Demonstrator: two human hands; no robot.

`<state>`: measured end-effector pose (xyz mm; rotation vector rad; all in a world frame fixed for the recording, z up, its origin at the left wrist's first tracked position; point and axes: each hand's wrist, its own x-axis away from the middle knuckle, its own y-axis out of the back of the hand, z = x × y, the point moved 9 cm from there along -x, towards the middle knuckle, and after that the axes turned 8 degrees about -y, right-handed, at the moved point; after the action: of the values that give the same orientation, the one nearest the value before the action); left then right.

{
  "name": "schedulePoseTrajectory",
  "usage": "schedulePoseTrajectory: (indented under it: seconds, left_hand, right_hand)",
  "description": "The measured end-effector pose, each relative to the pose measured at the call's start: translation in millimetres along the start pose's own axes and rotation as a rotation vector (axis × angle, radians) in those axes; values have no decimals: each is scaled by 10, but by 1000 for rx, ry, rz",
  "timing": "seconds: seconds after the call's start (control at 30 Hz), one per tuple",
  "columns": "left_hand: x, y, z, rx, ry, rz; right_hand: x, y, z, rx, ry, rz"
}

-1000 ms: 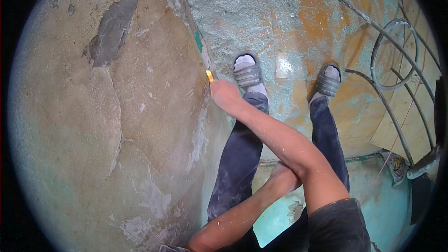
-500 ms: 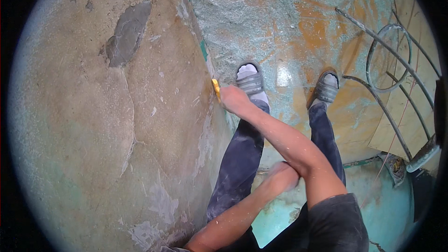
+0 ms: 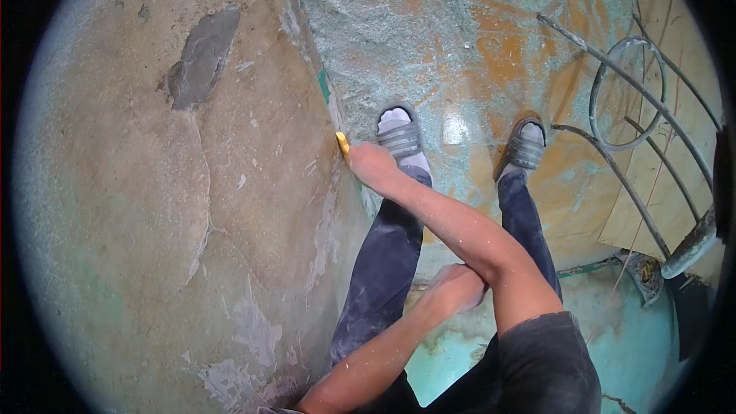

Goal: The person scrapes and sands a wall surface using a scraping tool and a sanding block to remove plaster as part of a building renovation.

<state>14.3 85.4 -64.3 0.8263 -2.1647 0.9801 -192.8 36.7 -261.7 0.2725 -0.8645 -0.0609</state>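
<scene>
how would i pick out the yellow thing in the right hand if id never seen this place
Start with the big tan wall filling the left side and follow its right-hand edge along the floor. There, the person's right hand holds a small yellow tool, left of a grey slipper. Its bright colour sets it apart from that slipper and the dull wall.

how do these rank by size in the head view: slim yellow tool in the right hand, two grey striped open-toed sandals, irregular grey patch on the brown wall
1. Irregular grey patch
2. Grey left sandal and grey right sandal: too alike to rank
3. Slim yellow tool, partly covered by the right hand
</scene>
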Motion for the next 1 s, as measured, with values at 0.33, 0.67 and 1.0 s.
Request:
schedulePoseTrajectory:
  seconds: [0.33,0.67,1.0]
  left_hand:
    - [-39,-170,21,-86,-47,82]
    - [21,70,62,-23,-300,-355]
    - [-62,-43,100,10,-37,-7]
  right_hand:
    - [-221,-44,-276,7,-41,-38]
    - [-428,329,-233,-81,-78,-66]
    - [-472,697,0,26,-44,-103]
